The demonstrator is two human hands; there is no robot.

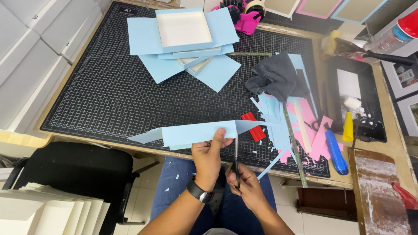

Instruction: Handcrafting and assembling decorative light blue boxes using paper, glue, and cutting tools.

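Our right hand point(247, 185) sits closest to us, above our jeans-clad lap, its fingers closed through the black handles of a pair of scissors point(235, 159). Their blades point straight up and away from us, reaching the lower edge of a light blue paper piece point(198, 132). Our left hand point(208, 157), with a black watch point(199, 191) on its wrist, pinches that paper from below, thumb pressed flat on its face and the other fingers curled behind it.

We see the paper as a long, pale blue sheet held over the near edge of the bench point(394, 143), folded so that it looks like a shallow strip with pointed flaps: one tapers off to the left, another angles out to the right past the blades. Its surface is plain and matte.

Beyond it lies a black gridded cutting mat point(113, 95). At the mat's far side rests a stack of blue sheets with a shallow blue-edged tray point(183, 28) on top. To the right we see blue and pink paper offcuts point(283, 126), a grey cloth point(276, 78), a small red piece point(253, 126) and a blue utility knife point(336, 152).
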